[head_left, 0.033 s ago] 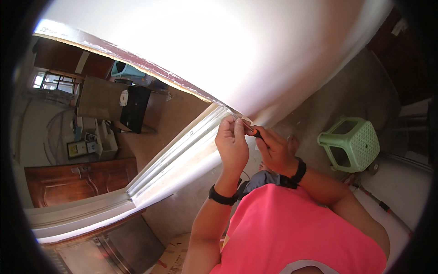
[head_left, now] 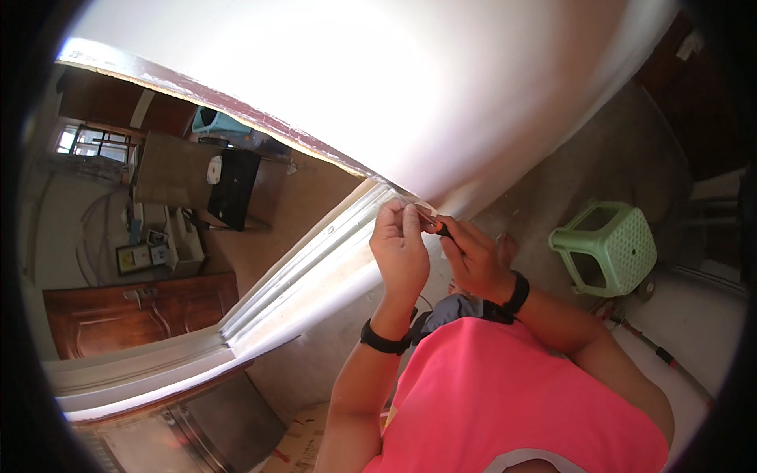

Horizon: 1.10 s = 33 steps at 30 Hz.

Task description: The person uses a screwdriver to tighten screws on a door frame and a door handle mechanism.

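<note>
My right hand (head_left: 479, 264) is closed around a slim hand tool (head_left: 441, 229) with an orange-and-black handle, its reddish front end pointing toward my left fingertips. My left hand (head_left: 400, 251) is raised, thumb and fingers pinched together at that front end; whatever lies between them is too small to make out. Both hands meet just below the corner of a large white wall (head_left: 378, 87), by its scuffed, reddish-brown edge strip (head_left: 229, 114). A pale grooved frame (head_left: 307, 256) slants down to the left from beside my left hand.
A green plastic stool (head_left: 611, 248) stands on the floor to the right, with a long pole (head_left: 662, 353) below it. Through the opening at left are a brown wooden door (head_left: 142, 311) and a black-covered chair (head_left: 234, 185). A dark cabinet (head_left: 213, 422) and cardboard (head_left: 303, 437) lie lower left.
</note>
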Each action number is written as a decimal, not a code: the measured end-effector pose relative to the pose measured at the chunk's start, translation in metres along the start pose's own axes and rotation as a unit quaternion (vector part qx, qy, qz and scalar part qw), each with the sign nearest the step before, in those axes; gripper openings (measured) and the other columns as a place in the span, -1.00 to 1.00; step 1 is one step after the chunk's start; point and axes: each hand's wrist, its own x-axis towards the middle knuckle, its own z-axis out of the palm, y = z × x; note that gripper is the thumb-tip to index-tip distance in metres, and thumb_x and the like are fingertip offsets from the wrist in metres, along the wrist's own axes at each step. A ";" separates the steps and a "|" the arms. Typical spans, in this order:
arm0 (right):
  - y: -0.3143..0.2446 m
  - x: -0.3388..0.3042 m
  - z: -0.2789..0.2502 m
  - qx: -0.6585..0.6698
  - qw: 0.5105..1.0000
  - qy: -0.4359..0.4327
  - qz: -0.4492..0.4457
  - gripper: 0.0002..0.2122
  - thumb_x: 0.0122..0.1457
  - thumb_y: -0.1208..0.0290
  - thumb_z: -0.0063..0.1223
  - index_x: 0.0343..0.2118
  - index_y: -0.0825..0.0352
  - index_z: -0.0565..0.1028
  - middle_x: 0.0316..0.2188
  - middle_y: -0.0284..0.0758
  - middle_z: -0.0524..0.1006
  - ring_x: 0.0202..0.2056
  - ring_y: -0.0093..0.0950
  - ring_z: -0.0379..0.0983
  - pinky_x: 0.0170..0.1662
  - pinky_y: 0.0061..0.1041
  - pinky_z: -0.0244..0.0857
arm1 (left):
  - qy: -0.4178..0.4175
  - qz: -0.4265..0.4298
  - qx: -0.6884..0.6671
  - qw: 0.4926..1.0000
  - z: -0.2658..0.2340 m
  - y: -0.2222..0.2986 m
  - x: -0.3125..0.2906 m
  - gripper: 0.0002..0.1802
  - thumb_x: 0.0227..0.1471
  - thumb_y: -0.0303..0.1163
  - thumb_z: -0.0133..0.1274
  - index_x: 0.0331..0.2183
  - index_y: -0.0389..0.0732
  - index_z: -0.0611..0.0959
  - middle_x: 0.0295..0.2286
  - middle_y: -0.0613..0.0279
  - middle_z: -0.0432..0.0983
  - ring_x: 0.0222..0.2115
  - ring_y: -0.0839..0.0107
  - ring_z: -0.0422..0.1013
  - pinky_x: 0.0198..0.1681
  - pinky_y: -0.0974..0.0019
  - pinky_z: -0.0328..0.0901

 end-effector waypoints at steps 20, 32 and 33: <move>-0.021 0.017 -0.003 0.016 0.999 -0.025 -0.012 -0.66 0.12 0.59 -0.02 0.00 0.44 0.36 -0.45 -0.19 0.42 -0.51 -0.34 0.36 -0.43 -0.46 0.26 | -0.025 0.055 0.002 0.998 -0.001 0.035 0.006 -0.92 0.18 -0.55 -0.15 -0.33 -0.36 0.45 -0.47 0.16 0.51 -0.51 0.53 0.43 -0.41 0.48 0.36; -0.064 0.043 -0.006 0.038 0.993 0.020 -0.107 -0.62 0.12 0.62 -0.04 0.04 0.50 0.31 -0.38 -0.11 0.44 -0.46 -0.28 0.38 -0.37 -0.43 0.29 | -0.032 0.133 -0.030 0.990 -0.004 0.077 0.009 -0.91 0.18 -0.51 -0.09 -0.35 -0.33 0.47 -0.52 0.21 0.50 -0.53 0.57 0.39 -0.46 0.50 0.31; -0.063 0.041 -0.008 0.033 0.995 0.012 -0.096 -0.62 0.12 0.62 -0.04 0.04 0.51 0.31 -0.38 -0.11 0.44 -0.46 -0.29 0.38 -0.37 -0.44 0.29 | -0.029 0.128 -0.025 0.991 -0.005 0.077 0.010 -0.92 0.17 -0.52 -0.08 -0.35 -0.33 0.48 -0.51 0.21 0.50 -0.53 0.56 0.40 -0.46 0.51 0.31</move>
